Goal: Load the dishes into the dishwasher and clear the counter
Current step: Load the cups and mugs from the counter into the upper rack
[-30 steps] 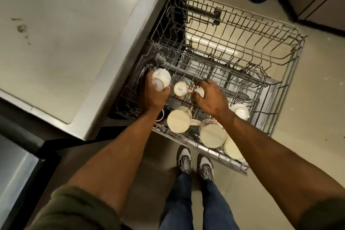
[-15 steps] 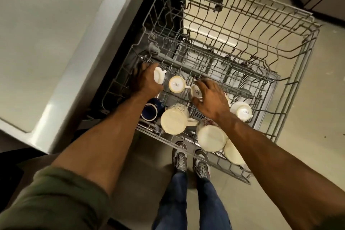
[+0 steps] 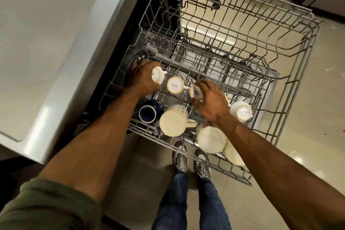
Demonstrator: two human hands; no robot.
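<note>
Left hand (image 3: 142, 78) grips cup (image 3: 157, 76); blue mug (image 3: 148, 113) just below wrist.

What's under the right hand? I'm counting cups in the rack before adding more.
The right hand covers a small white cup, bottom up, printed base showing. Another pale rim peeks out on its far side; the rest is hidden.

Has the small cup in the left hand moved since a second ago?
Yes. The small cup in the left hand has tilted and gone down into the rack, left of the upturned cup.
</note>
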